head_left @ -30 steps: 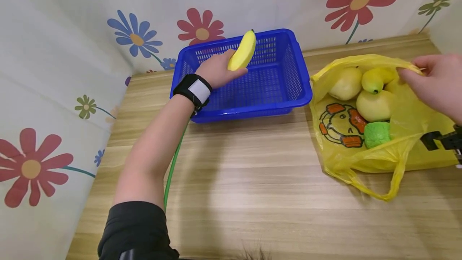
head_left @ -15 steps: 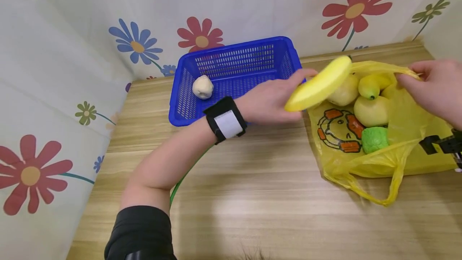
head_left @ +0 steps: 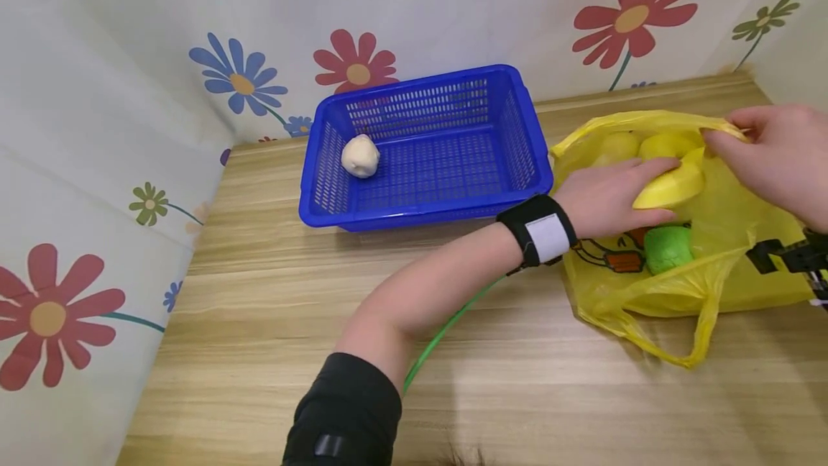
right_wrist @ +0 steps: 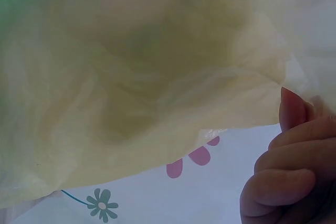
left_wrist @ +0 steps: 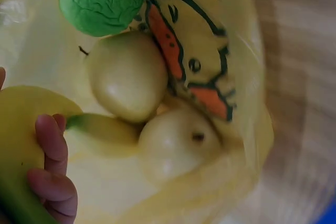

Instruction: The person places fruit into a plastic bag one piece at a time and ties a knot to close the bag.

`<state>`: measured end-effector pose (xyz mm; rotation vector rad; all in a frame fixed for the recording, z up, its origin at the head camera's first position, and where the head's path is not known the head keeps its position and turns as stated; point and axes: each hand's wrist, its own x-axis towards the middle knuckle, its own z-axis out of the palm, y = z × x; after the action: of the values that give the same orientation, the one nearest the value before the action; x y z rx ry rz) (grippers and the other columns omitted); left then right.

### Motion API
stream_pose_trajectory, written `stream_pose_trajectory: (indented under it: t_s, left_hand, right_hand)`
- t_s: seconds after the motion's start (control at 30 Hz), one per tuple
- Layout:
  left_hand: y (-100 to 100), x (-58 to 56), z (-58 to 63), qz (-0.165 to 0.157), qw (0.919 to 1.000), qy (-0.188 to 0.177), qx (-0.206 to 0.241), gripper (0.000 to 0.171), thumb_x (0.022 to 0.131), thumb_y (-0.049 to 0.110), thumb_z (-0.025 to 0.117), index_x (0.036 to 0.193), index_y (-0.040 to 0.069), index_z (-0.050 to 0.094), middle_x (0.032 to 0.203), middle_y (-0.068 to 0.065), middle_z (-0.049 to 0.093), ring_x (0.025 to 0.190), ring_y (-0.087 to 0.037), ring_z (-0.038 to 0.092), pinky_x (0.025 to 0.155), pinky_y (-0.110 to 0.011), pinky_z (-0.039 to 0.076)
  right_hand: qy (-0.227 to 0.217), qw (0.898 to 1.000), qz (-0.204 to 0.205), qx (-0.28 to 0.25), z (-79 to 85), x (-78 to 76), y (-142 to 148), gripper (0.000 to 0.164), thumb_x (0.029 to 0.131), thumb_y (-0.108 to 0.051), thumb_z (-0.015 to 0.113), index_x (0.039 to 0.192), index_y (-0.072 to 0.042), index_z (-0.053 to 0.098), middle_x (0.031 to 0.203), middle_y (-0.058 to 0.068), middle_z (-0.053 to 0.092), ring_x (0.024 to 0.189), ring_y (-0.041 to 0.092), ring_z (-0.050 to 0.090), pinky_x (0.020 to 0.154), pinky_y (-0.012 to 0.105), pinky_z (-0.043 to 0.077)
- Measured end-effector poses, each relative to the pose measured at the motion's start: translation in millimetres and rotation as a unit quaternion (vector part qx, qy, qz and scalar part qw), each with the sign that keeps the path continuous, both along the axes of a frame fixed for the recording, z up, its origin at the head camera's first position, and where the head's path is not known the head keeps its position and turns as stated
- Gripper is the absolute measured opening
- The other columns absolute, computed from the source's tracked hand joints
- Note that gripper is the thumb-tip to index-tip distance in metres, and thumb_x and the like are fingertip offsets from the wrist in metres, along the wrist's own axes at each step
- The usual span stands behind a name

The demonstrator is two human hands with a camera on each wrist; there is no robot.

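Head view: the right hand (head_left: 779,157) pinches the bag (head_left: 731,300) by the bench's (head_left: 246,272) far right corner, likely to hold it open; left wrist view: the left hand (left_wrist: 56,165) grips a banana (left_wrist: 21,119) in its mouth; right wrist view: that pinch, closer.

I saw a patterned sheet (head_left: 479,6) along the tabletop (head_left: 259,272), past its far and left edges, a blue flower (head_left: 242,84) above one corner.
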<state>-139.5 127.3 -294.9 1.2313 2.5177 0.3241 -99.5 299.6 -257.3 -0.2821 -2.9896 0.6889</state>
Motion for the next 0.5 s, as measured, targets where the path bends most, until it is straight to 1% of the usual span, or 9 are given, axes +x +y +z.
stream_pose_trajectory:
  t_s: [0.07,0.13,0.23,0.3,0.37,0.43,0.5]
  left_hand:
    - [16.7,-5.4,-5.9,0.015,0.9999,-0.005,-0.003,0.074,0.093,0.060,0.052,0.154,0.032,0.023,0.137,0.013,0.046,0.112,0.003,0.046,0.081,-0.013,0.039]
    - [28.4,-10.9,-11.9,0.029,0.9996,-0.004,-0.006,0.073,0.092,0.060,0.053,0.154,0.033,0.023,0.140,0.015,0.043,0.114,0.004,0.046,0.083,-0.014,0.039]
    - [40.5,-17.3,-19.9,0.049,0.9986,0.015,-0.012,0.072,0.093,0.060,0.052,0.153,0.035,0.023,0.143,0.016,0.042,0.113,0.003,0.050,0.082,-0.017,0.042]
    - [46.2,-20.0,-24.3,0.064,0.9973,0.034,-0.014,0.071,0.093,0.060,0.051,0.153,0.037,0.022,0.143,0.016,0.042,0.109,0.000,0.054,0.079,-0.019,0.045]
    - [52.2,-20.9,-27.5,0.063,0.9954,0.070,-0.022,0.069,0.094,0.060,0.048,0.154,0.037,0.022,0.140,0.012,0.045,0.102,-0.002,0.057,0.075,-0.019,0.046]
    - [58.3,-19.9,-29.3,0.054,0.9926,0.105,-0.030,0.067,0.096,0.059,0.045,0.154,0.035,0.022,0.137,0.009,0.047,0.102,-0.003,0.056,0.078,-0.018,0.045]
    - [64.9,-17.8,-29.7,0.042,0.9893,0.133,-0.043,0.065,0.097,0.056,0.043,0.155,0.032,0.022,0.141,0.009,0.042,0.111,-0.004,0.053,0.084,-0.016,0.043]
  right_hand:
    - [-0.004,1.000,0.001,0.003,0.7,0.6,-0.2,0.050,0.103,-0.033,0.042,0.115,0.014,0.055,0.067,0.015,0.052,0.056,0.029,0.043,0.044,0.030,0.033]
    - [-0.001,1.000,0.006,0.004,1.2,0.2,-1.3,0.049,0.103,-0.032,0.042,0.115,0.014,0.055,0.066,0.015,0.051,0.056,0.030,0.042,0.043,0.030,0.033]
    - [0.008,1.000,0.017,0.003,0.7,-1.2,-2.0,0.048,0.103,-0.030,0.043,0.114,0.015,0.056,0.060,0.014,0.047,0.051,0.029,0.040,0.042,0.030,0.032]
    - [0.013,1.000,0.022,0.004,0.4,-1.9,-2.0,0.048,0.103,-0.029,0.043,0.115,0.015,0.055,0.057,0.011,0.044,0.047,0.028,0.039,0.041,0.030,0.031]
    - [0.012,1.000,0.022,0.004,0.3,-2.2,-1.4,0.048,0.103,-0.030,0.043,0.115,0.015,0.055,0.056,0.010,0.044,0.046,0.027,0.038,0.041,0.030,0.031]
    - [0.011,1.000,0.018,0.004,0.3,-2.4,-0.8,0.048,0.103,-0.030,0.044,0.115,0.015,0.055,0.057,0.010,0.047,0.047,0.027,0.039,0.041,0.030,0.032]
    - [0.009,1.000,0.016,0.005,0.2,-2.4,-0.6,0.048,0.102,-0.030,0.044,0.115,0.015,0.056,0.057,0.011,0.047,0.048,0.027,0.040,0.041,0.030,0.032]
